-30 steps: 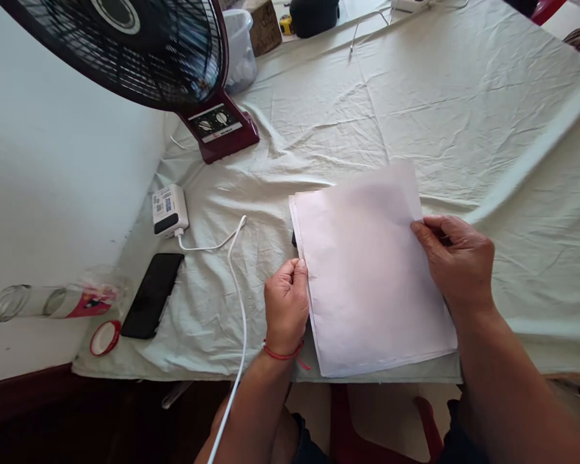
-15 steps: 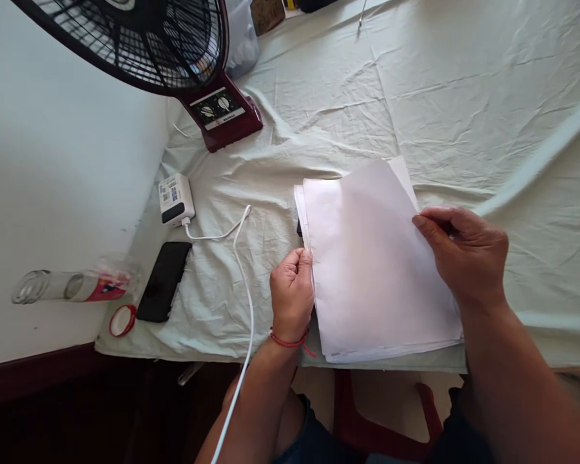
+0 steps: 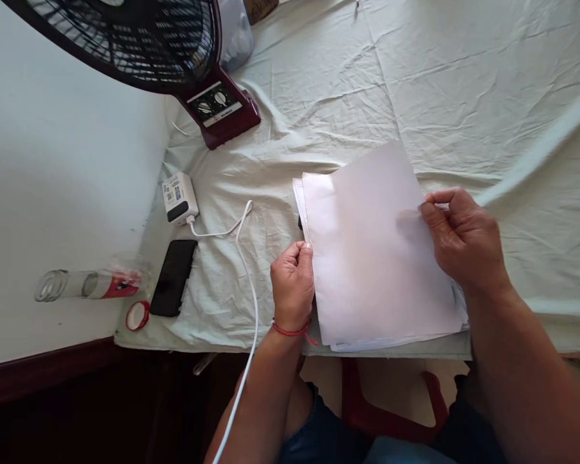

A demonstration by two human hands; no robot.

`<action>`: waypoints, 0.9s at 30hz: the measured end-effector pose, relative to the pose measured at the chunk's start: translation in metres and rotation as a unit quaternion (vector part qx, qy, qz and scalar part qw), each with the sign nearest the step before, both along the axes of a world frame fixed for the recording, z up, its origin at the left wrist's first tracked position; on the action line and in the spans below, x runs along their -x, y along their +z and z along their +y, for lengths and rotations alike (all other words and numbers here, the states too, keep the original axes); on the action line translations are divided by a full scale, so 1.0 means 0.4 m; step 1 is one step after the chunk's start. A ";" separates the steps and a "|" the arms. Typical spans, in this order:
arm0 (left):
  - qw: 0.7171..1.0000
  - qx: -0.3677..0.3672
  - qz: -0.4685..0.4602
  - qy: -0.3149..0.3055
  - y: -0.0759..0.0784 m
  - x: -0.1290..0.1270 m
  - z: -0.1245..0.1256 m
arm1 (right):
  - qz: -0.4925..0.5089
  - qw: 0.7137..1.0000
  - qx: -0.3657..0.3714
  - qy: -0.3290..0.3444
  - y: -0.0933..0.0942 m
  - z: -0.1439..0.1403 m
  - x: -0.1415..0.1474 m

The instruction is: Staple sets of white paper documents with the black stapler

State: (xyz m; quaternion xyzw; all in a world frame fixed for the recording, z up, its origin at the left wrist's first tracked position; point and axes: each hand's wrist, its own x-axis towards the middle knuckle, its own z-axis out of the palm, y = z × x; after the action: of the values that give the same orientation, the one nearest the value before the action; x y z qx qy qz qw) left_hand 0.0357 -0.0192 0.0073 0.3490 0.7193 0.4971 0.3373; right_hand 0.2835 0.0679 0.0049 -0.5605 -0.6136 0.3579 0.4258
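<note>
Soft diffuse light, faint shadow on the paper (image 3: 372, 270), lower left nearly black, wide-angle stretch toward edges.

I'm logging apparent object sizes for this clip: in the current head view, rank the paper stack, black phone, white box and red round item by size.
Largest to smallest as they look:
1. paper stack
2. black phone
3. white box
4. red round item

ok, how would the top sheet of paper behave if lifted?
Top sheet: probably floppy, as it bends near its left edge. Likely light, since it looks thin. Lower sheets may slide, their edges showing uneven.
</note>
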 end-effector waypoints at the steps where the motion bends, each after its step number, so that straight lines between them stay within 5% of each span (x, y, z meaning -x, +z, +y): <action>1: 1.000 -0.001 0.001 0.000 0.002 -0.001 0.000 | -0.008 1.000 0.000 -0.002 -0.001 0.000 -0.001; 15: 1.000 -0.014 -0.023 -0.005 0.003 0.010 0.005 | -0.085 0.990 -0.070 0.084 0.028 -0.004 -0.025; 27: 0.999 -0.009 0.047 -0.022 0.004 0.018 -0.003 | -0.027 0.995 -0.075 0.051 0.013 0.000 -0.006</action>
State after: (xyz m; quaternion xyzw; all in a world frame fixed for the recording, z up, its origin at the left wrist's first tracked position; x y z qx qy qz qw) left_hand 0.0286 -0.0205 0.0090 0.3910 0.7219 0.4791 0.3106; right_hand 0.2860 0.0680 0.0099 -0.5044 -0.6780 0.3165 0.4309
